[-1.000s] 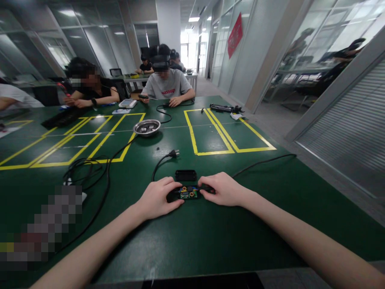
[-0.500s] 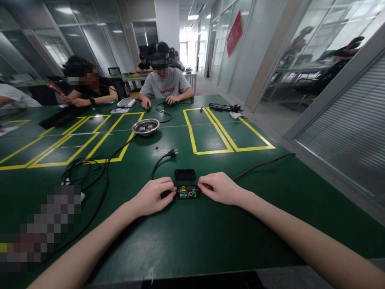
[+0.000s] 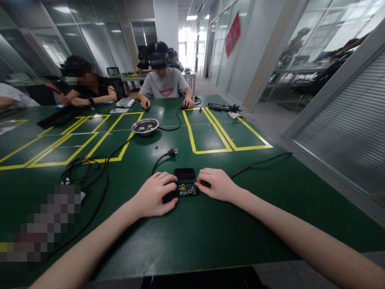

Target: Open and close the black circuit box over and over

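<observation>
At left hand (image 3: 155, 194): thumb and fingers parted, curved about the left end of an open black case (image 3: 188, 196); whether gripping or only resting against it, cannot tell. At right hand (image 3: 218, 184): fingers curled toward thumb, tips at the right end of the case, dark stretch of cable within the curl; cannot tell if pinched. Case itself between the two hands, flat on the green table (image 3: 192, 237), open side up. Inside: circuit board (image 3: 184, 192) with two copper-coloured coils and blue and yellow wiring. Just beyond: black shell (image 3: 184, 173), hollow side up, apart from the case.

From right hand: black cable (image 3: 255, 162) running out toward the table's right edge. Beyond left hand: black plug (image 3: 173, 152), prongs to the right. Farther left: looped cable (image 3: 81, 166); pixelated patch below, contents unreadable.

Farther out: metal bowl (image 3: 145, 133) with small metallic pieces inside; yellow tape (image 3: 212, 151) in rectangles to either side. At far edge: co-worker (image 3: 164, 84) in grey T-shirt, both hands on the tabletop; folded black tripod (image 3: 222, 107) nearby.
</observation>
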Motion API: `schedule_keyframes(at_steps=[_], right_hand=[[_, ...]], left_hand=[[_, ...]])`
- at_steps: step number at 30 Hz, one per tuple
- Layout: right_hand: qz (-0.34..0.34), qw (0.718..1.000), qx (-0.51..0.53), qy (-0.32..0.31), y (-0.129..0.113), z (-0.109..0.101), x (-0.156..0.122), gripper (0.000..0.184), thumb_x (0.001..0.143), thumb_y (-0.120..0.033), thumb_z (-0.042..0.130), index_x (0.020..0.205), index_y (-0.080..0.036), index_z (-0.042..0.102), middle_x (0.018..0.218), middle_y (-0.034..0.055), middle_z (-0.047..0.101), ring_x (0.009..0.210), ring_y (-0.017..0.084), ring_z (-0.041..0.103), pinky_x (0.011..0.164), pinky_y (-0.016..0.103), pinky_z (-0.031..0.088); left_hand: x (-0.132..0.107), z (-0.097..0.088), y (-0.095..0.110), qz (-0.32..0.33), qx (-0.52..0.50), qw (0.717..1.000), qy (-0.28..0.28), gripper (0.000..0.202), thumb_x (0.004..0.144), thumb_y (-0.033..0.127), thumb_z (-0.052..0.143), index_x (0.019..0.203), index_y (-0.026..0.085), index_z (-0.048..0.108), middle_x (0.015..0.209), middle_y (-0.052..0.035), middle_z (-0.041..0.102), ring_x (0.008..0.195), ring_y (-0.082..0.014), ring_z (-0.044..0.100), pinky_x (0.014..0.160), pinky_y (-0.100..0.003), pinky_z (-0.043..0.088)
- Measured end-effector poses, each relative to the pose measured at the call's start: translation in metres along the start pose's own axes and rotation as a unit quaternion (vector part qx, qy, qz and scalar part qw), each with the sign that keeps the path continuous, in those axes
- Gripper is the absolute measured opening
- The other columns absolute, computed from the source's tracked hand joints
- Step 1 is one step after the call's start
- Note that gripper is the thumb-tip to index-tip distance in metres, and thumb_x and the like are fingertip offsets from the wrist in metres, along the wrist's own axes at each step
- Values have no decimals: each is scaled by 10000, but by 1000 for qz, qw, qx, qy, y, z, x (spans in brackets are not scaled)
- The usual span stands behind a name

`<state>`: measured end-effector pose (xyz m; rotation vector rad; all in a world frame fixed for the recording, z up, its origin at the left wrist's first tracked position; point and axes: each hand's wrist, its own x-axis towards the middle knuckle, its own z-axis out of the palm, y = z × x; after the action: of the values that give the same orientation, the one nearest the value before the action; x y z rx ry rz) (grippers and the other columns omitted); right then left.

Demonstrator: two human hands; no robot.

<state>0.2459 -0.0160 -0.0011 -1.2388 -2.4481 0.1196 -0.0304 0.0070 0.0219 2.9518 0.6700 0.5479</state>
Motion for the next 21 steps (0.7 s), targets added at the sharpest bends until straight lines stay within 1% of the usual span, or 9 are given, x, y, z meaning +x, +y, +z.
schedule_keyframes(at_steps=[2, 3, 5, 8, 11, 13, 15, 18, 21], right_hand=[[13, 1000, 3, -1, 2, 2, 1, 185, 974, -241, 598, 803, -188, 644, 775, 31, 667, 715, 164, 596, 658, 274, 377], [19, 1000, 4, -5, 2, 3, 1, 194, 984, -238, 589, 805, -187, 645, 773, 29, 665, 707, 162, 592, 655, 274, 373], [28, 1000, 4, -13, 1, 4, 2, 218, 1012, -231, 560, 820, -185, 650, 783, 36, 667, 724, 167, 593, 678, 278, 379], [47, 999, -11, -19, -2, 4, 5, 265, 1053, -229, 505, 834, -184, 648, 785, 50, 658, 759, 184, 584, 724, 296, 386], [62, 997, -31, -23, -4, 3, 7, 278, 1067, -234, 480, 842, -186, 637, 774, 51, 633, 753, 194, 565, 733, 307, 375], [62, 997, -44, -22, -3, 3, 8, 268, 1067, -243, 481, 858, -186, 639, 778, 51, 622, 749, 196, 558, 738, 308, 368], [50, 997, -57, -20, -2, 3, 9, 265, 1068, -256, 479, 871, -187, 644, 780, 53, 615, 747, 198, 554, 746, 311, 363], [32, 997, -73, -17, 0, 4, 10, 266, 1069, -264, 472, 884, -186, 647, 777, 58, 612, 741, 202, 548, 759, 317, 357], [30, 996, -82, -9, 0, 7, 10, 248, 1063, -253, 478, 896, -184, 648, 785, 64, 628, 748, 205, 557, 781, 324, 360]], left_hand=[[0, 3, -2, 0, 5, 1000, 11, 185, 906, 361, 692, 989, 197, 664, 1190, -104, 714, 1053, -264, 674, 934, -414, 523], [-1, 5, -3, -2, 6, 1000, 16, 182, 924, 363, 685, 994, 197, 663, 1169, -99, 722, 1038, -256, 681, 921, -404, 529], [-1, 8, -5, -8, 2, 1000, 23, 147, 958, 336, 656, 997, 194, 660, 1120, -87, 734, 994, -234, 691, 877, -373, 541], [-1, 10, -6, -15, -12, 1000, 17, 129, 965, 315, 653, 997, 191, 664, 1119, -88, 729, 979, -227, 689, 837, -354, 558], [-1, 9, -5, -21, -11, 1000, 11, 111, 959, 297, 656, 981, 188, 670, 1160, -104, 710, 1020, -246, 676, 856, -374, 571], [-1, 7, -3, -26, -4, 1000, 13, 106, 953, 291, 661, 971, 187, 675, 1202, -119, 692, 1053, -261, 665, 892, -407, 575], [0, 6, -2, -32, -1, 999, 19, 104, 940, 290, 675, 959, 188, 682, 1258, -134, 672, 1113, -283, 648, 949, -452, 570], [0, 6, -2, -36, -11, 999, 27, 93, 918, 281, 702, 931, 191, 682, 1418, -155, 614, 1305, -333, 574, 1070, -528, 528], [-1, 11, -5, -39, -44, 998, 29, 84, 913, 259, 706, 934, 192, 660, 1538, -164, 546, 1442, -345, 489, 1139, -555, 489]])
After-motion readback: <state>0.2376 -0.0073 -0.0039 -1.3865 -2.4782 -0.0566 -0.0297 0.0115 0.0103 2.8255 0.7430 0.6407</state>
